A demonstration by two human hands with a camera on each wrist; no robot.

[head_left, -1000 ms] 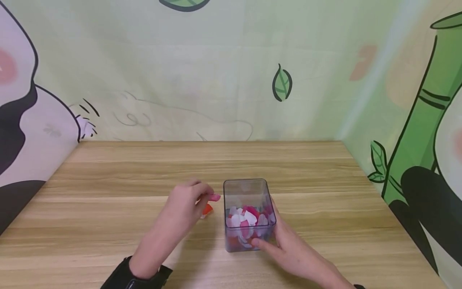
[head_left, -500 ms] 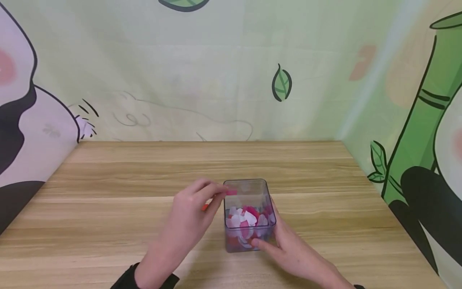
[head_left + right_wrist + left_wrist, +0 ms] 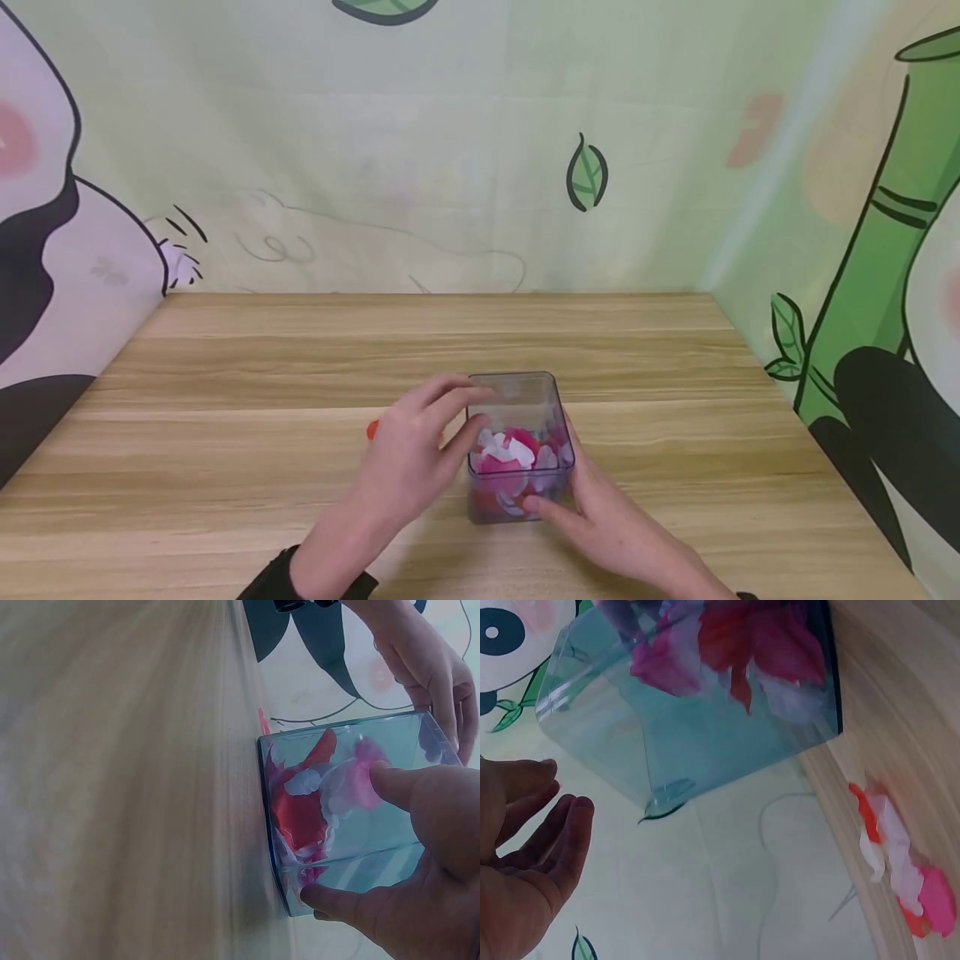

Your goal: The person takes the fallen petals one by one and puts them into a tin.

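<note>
A clear, bluish plastic box stands on the table with its top uncovered. Inside, pink, white and red petals lie in a loose heap. My right hand grips the box at its right side, with the thumb on the near wall, as the right wrist view also shows. Over the box's left rim hovers my left hand, fingers apart and nothing between them. The left wrist view shows that hand beside the transparent wall. Loose petals in orange, white and pink lie on the table, mostly hidden behind the left hand in the head view.
The wooden table runs back to a printed cloth backdrop with leaf drawings. Similar printed walls with panda and bamboo pictures flank it on the left and right. A black band is on the left wrist.
My left hand moved right to the box with a pink petal and let it go. A pink petal now lies on the heap near the front wall. The right hand stayed put.
</note>
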